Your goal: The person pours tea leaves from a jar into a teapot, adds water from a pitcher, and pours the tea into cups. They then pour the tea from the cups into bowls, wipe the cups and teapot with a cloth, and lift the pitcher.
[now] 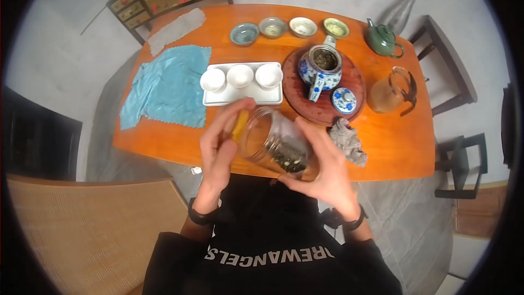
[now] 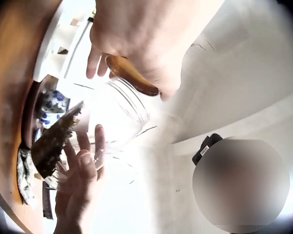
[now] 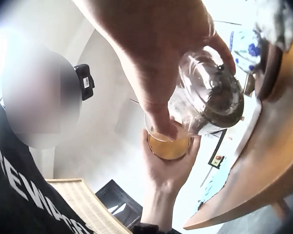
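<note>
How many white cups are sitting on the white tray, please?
3: on the white tray, a left cup, a middle cup and a right cup, side by side; none looks hidden.

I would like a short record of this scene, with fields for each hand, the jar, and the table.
left hand: holds the amber lid at the jar's mouth
right hand: grips the jar's base
glass jar: tilted on its side, dried tea leaves inside
table: blue-and-white teapot with lid off, three white cups on white tray, blue cloth
</note>
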Motion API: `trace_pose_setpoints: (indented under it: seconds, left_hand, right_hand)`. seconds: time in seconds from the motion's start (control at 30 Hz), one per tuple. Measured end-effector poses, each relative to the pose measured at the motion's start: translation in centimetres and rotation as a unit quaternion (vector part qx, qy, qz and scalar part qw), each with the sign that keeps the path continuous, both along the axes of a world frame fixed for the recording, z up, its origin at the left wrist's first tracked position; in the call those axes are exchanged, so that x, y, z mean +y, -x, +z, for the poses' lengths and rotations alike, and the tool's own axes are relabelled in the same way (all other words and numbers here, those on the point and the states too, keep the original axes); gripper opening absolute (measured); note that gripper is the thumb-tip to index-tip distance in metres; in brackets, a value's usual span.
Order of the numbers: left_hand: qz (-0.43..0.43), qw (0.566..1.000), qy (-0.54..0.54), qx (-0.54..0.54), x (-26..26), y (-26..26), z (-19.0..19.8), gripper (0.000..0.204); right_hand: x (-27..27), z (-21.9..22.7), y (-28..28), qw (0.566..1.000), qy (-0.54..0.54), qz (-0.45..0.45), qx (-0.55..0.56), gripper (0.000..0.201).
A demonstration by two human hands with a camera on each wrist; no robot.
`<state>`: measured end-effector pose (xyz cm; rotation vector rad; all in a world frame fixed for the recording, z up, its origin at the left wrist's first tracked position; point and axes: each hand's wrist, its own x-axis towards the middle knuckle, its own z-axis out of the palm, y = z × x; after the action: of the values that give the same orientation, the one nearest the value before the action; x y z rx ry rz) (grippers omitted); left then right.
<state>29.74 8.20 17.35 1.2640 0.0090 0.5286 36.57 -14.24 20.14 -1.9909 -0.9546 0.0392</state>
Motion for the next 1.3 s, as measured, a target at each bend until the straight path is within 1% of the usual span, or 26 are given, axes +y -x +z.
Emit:
trace_pose_setpoints:
  seconds: [0.07,0.1,0.13,0.2,0.27,0.3,0.33,0.37,0.4,0.43,0.47,0.5,0.53,0.6,0.63,0.7,0.8,0.83,0.87,0.93,1.03,1.1,1.13,1.17,1.23,1.3]
  left_hand:
    - [-0.068,0.981,-0.182,0.004,0.6,0.5,1.3,0.085]
    - [-0.068,0.955,-0.289,-0.004,0.8,0.7,3.1,0.094]
    - [-0.065,0.954,-0.292,-0.001,1.0,1.0,4.1,0.094]
    - [-0.044,0.908,-0.416,0.025,1.1,1.5,5.7,0.096]
    - [-0.031,0.905,-0.424,0.031,1.6,1.9,7.5,0.093]
    - [0.002,0.875,-0.484,0.002,2.6,2.1,8.5,0.091]
    - [0.035,0.840,-0.541,-0.027,3.8,2.2,9.4,0.088]
    - [0.114,0.821,-0.559,-0.032,4.9,2.0,10.5,0.085]
    - [0.193,0.796,-0.573,-0.035,6.4,1.4,11.4,0.082]
    - [0.245,0.781,-0.575,-0.012,8.2,0.4,11.9,0.080]
    - [0.297,0.763,-0.575,0.011,10.2,-0.8,12.3,0.079]
    - [0.319,0.740,-0.591,0.042,12.6,-2.4,12.1,0.077]
    - [0.341,0.715,-0.606,0.074,15.1,-4.1,11.4,0.076]
    - [0.339,0.687,-0.629,0.132,19.4,-7.2,9.2,0.077]
    - [0.340,0.688,-0.628,0.130,20.8,-8.1,7.9,0.077]
    - [0.293,0.683,-0.642,0.190,23.0,-9.7,5.5,0.081]
    - [0.309,0.678,-0.653,0.137,24.5,-10.5,2.6,0.087]
    - [0.305,0.703,-0.633,0.109,24.8,-10.6,2.3,0.092]
    - [0.304,0.705,-0.631,0.107,24.4,-10.5,2.3,0.092]
    - [0.436,0.656,-0.615,0.033,22.7,-9.7,2.7,0.093]
    - [0.476,0.717,-0.504,-0.067,18.0,-6.0,2.6,0.059]
    - [0.470,0.783,-0.405,-0.046,14.5,-3.2,-0.9,0.035]
    - [0.419,0.849,-0.322,-0.020,13.2,-2.2,-3.4,0.020]
    - [0.358,0.901,-0.245,0.020,11.9,-1.4,-5.3,0.011]
    - [0.281,0.932,-0.187,0.130,10.0,0.0,-8.1,0.011]
    - [0.273,0.932,-0.192,0.140,9.1,0.5,-9.2,0.010]
  right_hand:
    - [1.1,-0.3,0.8,1.000,-0.010,0.020,0.010,0.094]
    - [1.6,-0.7,1.1,0.999,-0.029,0.026,0.016,0.094]
    - [1.9,-0.9,1.2,0.998,-0.047,0.032,0.022,0.094]
    - [2.0,-0.9,1.3,0.998,-0.050,0.045,0.020,0.095]
    - [2.1,-0.8,1.2,0.996,-0.056,0.073,0.020,0.098]
    - [1.6,-0.5,0.9,0.995,-0.058,0.075,0.019,0.098]
    - [0.4,0.1,0.2,0.998,-0.056,0.026,-0.026,0.096]
    - [-1.0,0.3,-0.5,0.996,-0.053,-0.024,-0.071,0.094]
    - [-2.9,-0.8,-1.2,0.989,-0.116,-0.095,0.015,0.085]
    - [-4.0,-1.4,-2.5,0.967,-0.188,-0.171,-0.011,0.074]
    - [-5.3,-1.2,-3.4,0.952,-0.191,-0.236,-0.043,0.065]
    - [-6.8,-1.4,-4.0,0.932,-0.200,-0.302,-0.028,0.056]
    - [-8.3,-1.8,-4.7,0.919,-0.213,-0.332,-0.023,0.051]
    - [-10.1,-2.5,-5.5,0.900,-0.232,-0.369,-0.016,0.049]
    - [-10.7,-2.9,-5.8,0.900,-0.234,-0.369,-0.018,0.049]
    - [-11.8,-3.7,-6.5,0.895,-0.181,-0.406,-0.038,0.055]
    - [-13.1,-4.8,-8.7,0.877,-0.185,-0.441,-0.042,0.062]
    - [-13.7,-5.3,-9.7,0.876,-0.190,-0.442,-0.036,0.067]
    - [-14.5,-6.1,-11.0,0.876,-0.189,-0.443,-0.038,0.067]
    - [-15.3,-7.4,-13.4,0.871,-0.278,-0.405,0.017,0.064]
    - [-15.0,-7.5,-15.3,0.865,-0.304,-0.400,0.013,0.049]
    - [-15.8,-8.9,-17.0,0.857,-0.310,-0.412,-0.002,0.041]
    - [-16.4,-9.7,-17.6,0.853,-0.323,-0.410,0.008,0.033]
    - [-17.0,-9.9,-18.0,0.849,-0.333,-0.410,0.018,0.027]
    - [-16.9,-9.1,-18.3,0.831,-0.412,-0.367,0.076,0.018]
    - [-17.6,-8.2,-18.7,0.819,-0.470,-0.293,0.147,0.014]
